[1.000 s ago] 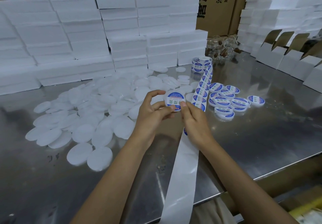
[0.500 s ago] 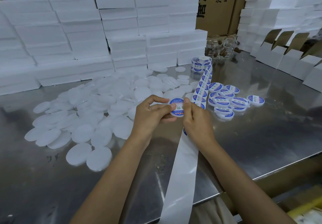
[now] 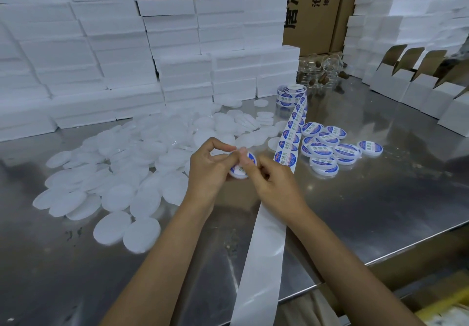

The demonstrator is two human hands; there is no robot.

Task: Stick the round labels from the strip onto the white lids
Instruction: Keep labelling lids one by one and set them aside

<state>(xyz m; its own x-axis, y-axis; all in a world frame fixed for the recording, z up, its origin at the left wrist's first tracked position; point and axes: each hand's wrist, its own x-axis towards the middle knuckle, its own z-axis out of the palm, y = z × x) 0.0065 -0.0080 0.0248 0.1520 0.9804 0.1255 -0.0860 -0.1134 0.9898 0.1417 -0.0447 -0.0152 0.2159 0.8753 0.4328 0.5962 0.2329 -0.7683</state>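
- Tilted further toward the left hand [image 3: 208, 171] since a second ago: small round white plastic lid [image 3: 239, 172], label on.
- Pinched by curled left fingers; right hand [image 3: 274, 183] thumb pressing on top.
- Probably light, stiff, slick; best held by the rim.

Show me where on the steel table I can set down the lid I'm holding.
Bare steel table lies right of the white backing strip, nearer you than the labelled white lids, and stretches to the folded white cartons. Another bare patch lies at the near left corner. Crowded: the heap of plain white round lids, left of both hands.
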